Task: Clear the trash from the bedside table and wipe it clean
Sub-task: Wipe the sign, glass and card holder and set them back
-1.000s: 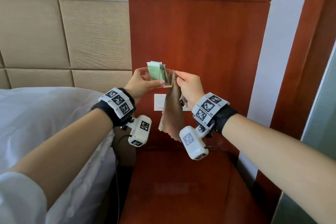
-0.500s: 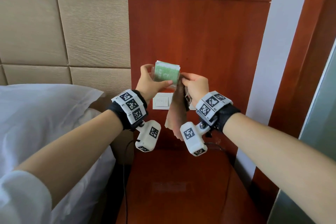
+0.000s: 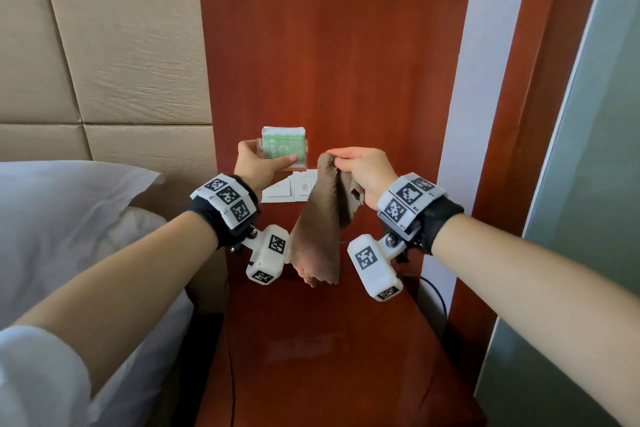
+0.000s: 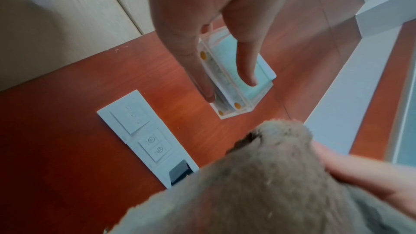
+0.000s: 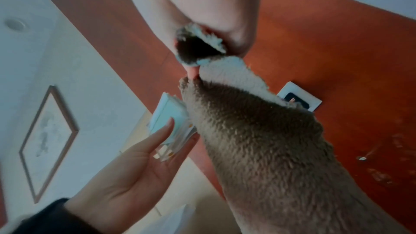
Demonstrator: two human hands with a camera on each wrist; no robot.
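At the far left lay one white pillow (image 3: 52, 211) on the bedding, backed by a padded beige headboard (image 3: 114, 55). Next came the left hand (image 3: 258, 168), raised above the bedside table (image 3: 329, 357), its thumb across the front and its fingers behind one clear acrylic holder (image 3: 294, 168); the hand was clamped on it. The holder held one stack of green-printed cards (image 3: 283, 146), standing upright, their printed face turned toward the person and their long axis running left to right. Behind and just below it, one white switch panel (image 3: 287, 189) sat on the red-brown wall panel (image 3: 332, 62).

Just right of the holder, apart from it, the right hand (image 3: 360, 172) pinched one brown cloth (image 3: 322, 229) by its upper edge, fingers curled round the bunched fabric. The cloth hung down with its long axis near vertical, its ragged lower corner pointing at the tabletop without touching it.

The tabletop was glossy red-brown wood. One dark cable (image 3: 436, 295) ran by its right rear corner. Further right stood a white wall strip (image 3: 485, 80), more wood trim and a grey-green pane (image 3: 595, 184).
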